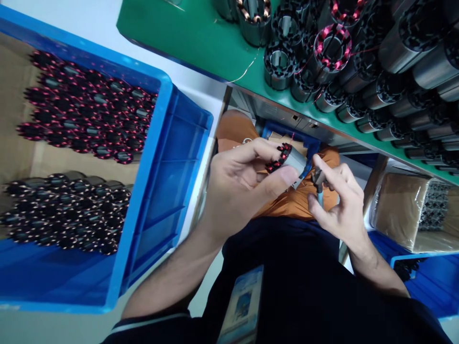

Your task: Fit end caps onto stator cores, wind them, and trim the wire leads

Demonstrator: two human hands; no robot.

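Observation:
My left hand (240, 184) is closed around a motor stator (294, 161), a grey metal cylinder with a black slotted end and red wire windings. It is held tilted above my lap, thumb along its side. Just to the right, my right hand (340, 200) grips a small cutting plier (317, 184) with a dark metal head and a light blue handle. The plier head is close to the stator's lower right end but apart from it. Most of the plier's handle is hidden by my fingers.
Many stators (332, 48) stand on the green bench top (186, 43) ahead, some with red wire. At left, a blue crate (167, 114) holds rows of wound stators. A plastic-wrapped carton (399, 208) and another blue bin (437, 282) are at right. A blue box (313, 145) sits below the bench.

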